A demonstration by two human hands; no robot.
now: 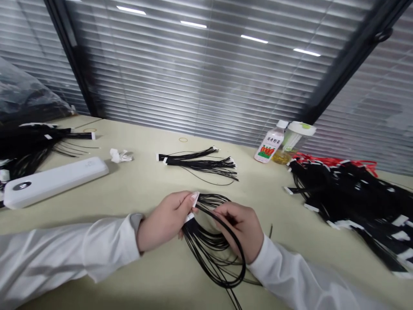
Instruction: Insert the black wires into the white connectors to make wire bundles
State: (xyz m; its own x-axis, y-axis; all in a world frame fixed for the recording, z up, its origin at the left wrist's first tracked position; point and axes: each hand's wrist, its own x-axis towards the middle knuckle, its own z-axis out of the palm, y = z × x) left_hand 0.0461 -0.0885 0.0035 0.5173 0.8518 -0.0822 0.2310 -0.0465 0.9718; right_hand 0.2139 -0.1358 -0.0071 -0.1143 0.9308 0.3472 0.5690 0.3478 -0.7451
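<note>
My left hand (166,219) pinches the white connector end of a black wire harness (222,282), thumb on top. A second white connector (189,216) shows just below that thumb. From the connectors the black wires curve round in a loop toward the right and hang down over the table. My right hand (240,226) is closed around some of these wires, its fingers curled and its fingertips partly hidden. Beyond the hands, two bundles of black wires (200,163) with white connectors lie flat on the table.
A white power bank (56,183) and crumpled tissue (121,156) lie left, near a pile of black wires (26,144). On the right are a labelled bottle (270,142), a lidded cup (295,140) and a large heap of black harnesses (348,189). Window blinds (200,73) rise behind the table.
</note>
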